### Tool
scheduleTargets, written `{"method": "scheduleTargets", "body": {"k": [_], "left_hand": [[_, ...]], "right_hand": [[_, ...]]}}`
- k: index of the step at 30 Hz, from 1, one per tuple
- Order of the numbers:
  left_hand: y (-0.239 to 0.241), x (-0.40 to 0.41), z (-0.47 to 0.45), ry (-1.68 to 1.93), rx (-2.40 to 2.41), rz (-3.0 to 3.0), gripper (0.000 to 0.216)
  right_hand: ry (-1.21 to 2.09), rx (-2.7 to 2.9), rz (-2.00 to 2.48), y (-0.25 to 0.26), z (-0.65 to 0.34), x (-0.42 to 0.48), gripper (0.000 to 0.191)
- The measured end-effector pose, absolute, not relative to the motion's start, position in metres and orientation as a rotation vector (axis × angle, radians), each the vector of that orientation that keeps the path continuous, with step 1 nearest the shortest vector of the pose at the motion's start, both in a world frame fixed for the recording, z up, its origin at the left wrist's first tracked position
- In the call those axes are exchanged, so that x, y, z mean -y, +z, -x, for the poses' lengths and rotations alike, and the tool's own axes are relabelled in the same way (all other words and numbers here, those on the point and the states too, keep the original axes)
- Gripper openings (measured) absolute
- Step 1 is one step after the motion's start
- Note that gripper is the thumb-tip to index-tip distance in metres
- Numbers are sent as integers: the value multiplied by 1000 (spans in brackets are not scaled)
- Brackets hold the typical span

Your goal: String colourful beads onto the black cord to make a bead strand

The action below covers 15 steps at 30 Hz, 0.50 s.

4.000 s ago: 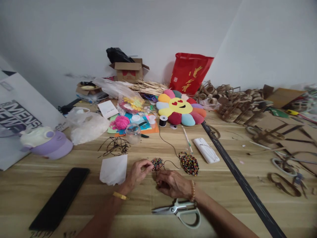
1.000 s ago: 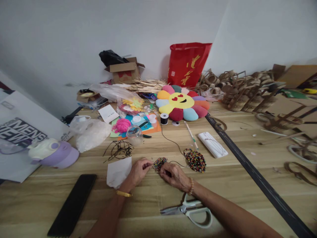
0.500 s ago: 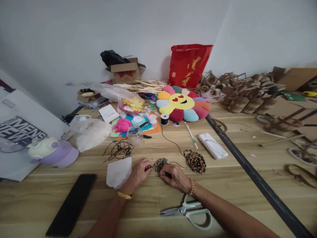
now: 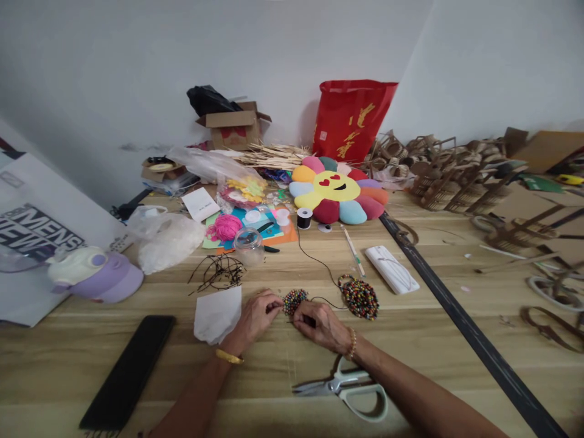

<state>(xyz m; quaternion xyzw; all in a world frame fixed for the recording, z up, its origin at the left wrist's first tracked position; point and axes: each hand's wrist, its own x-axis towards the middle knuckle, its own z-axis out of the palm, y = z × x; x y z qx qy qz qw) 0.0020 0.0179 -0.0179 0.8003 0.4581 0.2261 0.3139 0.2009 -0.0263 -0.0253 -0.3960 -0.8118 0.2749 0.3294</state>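
A small cluster of multicoloured beads [image 4: 295,300] lies on the wooden table between my hands. My left hand [image 4: 261,313] is closed in a pinch at its left edge; what the fingertips hold is too small to make out. At the cluster's lower right, my right hand [image 4: 320,323] is closed, and a short dark cord end pokes out by its fingertips. Black cord [image 4: 326,300] runs from behind that hand to a larger coil of strung beads [image 4: 359,297]. More cord leads up to a black spool [image 4: 304,218]. Scissors [image 4: 340,387] lie below my right wrist.
White paper [image 4: 218,314] lies beside my left hand, with cut black cords [image 4: 218,272] above it. A dark phone-like slab [image 4: 130,371] is at lower left. Farther back are a clear jar [image 4: 249,246], pink yarn [image 4: 227,227], a flower cushion [image 4: 337,190] and small woven baskets [image 4: 460,188].
My hands stay at the bead cluster in nearly the same pose. The whole view has shifted slightly; nothing has visibly been picked up or put down.
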Motion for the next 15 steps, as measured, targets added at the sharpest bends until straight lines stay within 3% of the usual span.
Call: {"method": "scheduleTargets", "body": {"k": [15], "left_hand": [[-13, -16, -13, 583, -1361, -2132, 9]], "right_hand": [[743, 2108, 1049, -25, -201, 26, 12]]}}
